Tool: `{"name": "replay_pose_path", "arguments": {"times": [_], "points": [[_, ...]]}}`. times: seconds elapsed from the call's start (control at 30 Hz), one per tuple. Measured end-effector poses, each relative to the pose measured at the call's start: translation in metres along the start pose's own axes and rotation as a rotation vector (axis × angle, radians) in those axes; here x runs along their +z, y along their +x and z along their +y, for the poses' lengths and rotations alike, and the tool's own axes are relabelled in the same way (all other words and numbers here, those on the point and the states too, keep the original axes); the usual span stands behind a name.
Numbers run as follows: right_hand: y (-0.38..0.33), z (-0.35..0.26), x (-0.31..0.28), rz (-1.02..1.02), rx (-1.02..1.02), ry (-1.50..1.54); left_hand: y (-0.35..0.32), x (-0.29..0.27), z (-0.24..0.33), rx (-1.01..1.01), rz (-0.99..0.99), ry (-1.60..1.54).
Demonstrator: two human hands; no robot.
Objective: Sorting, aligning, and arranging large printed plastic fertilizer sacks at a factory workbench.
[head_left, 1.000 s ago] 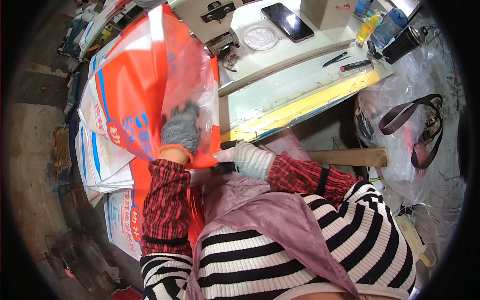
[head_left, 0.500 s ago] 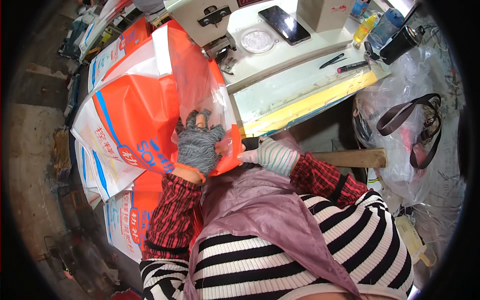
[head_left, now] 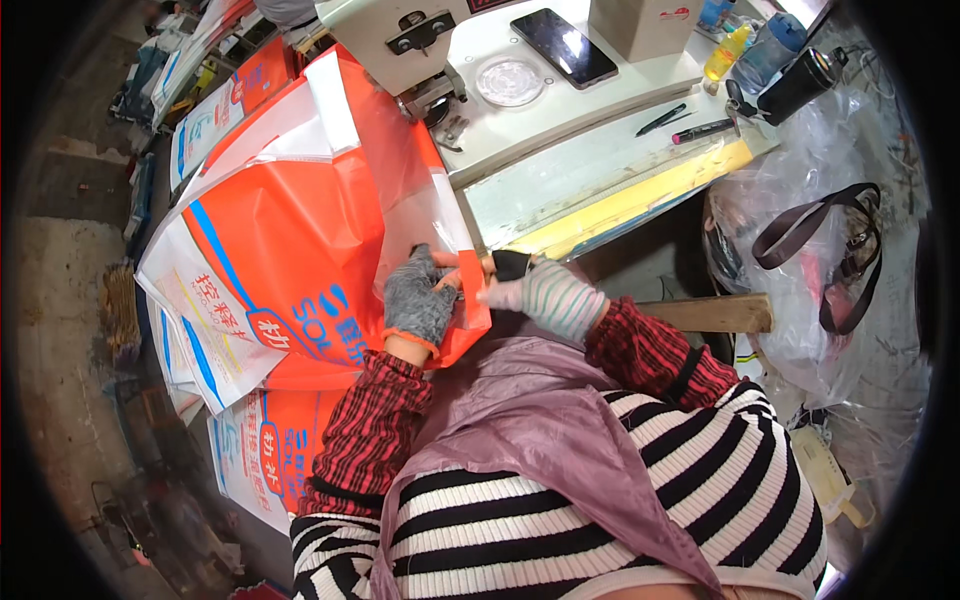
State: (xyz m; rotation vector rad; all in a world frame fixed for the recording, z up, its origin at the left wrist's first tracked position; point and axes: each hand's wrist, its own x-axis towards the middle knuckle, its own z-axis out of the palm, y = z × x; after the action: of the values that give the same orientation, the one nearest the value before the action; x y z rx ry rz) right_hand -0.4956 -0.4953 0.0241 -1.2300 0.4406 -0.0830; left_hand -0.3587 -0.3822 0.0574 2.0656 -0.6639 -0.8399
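A large orange-red and white printed plastic sack (head_left: 290,235) lies in front of me, its mouth turned toward my lap and a clear plastic liner (head_left: 408,215) showing inside. My left hand (head_left: 415,305), in a fuzzy grey glove with an orange cuff, reaches over the mouth. Its thumb and forefinger close on the sack and liner near the edge. My right hand (head_left: 552,300), in a striped glove with dark covering on a finger, pinches the rim at its right corner. Just where those fingertips meet the plastic is partly hidden.
A white sewing machine (head_left: 395,65) stands beyond the sack. On its table lie a phone (head_left: 565,48), a clear round dish (head_left: 510,82) and pens (head_left: 703,131). Bottles (head_left: 727,52) stand at the far right. A wooden bar (head_left: 715,314) juts out near my right forearm. More sacks (head_left: 255,450) lie at left.
My left hand has moved right along the sack's mouth, its spread fingers now drawn together near the right edge. The sack's front has shifted and flattened. My right hand stays at the corner.
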Motion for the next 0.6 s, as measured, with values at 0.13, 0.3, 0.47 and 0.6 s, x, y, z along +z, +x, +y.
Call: {"name": "replay_pose_path", "arguments": {"times": [0.13, 0.3, 0.47, 0.6], "points": [[0.031, 0.019, -0.003, 0.075, 0.052, 0.557, 0.005, 0.003, -0.007, 0.545, 0.030, 0.628], [0.065, 0.057, -0.024, 0.132, 0.288, 0.096, 0.006, 0.001, -0.002, 0.732, -0.167, 0.517], [0.055, 0.008, -0.009, 0.141, 0.343, -0.279, -0.027, -0.003, 0.066, 0.722, -0.432, 1.039], [0.042, -0.010, 0.002, 0.046, -0.105, -1.190, -0.039, 0.015, 0.038, 0.804, -0.518, 1.302]]}}
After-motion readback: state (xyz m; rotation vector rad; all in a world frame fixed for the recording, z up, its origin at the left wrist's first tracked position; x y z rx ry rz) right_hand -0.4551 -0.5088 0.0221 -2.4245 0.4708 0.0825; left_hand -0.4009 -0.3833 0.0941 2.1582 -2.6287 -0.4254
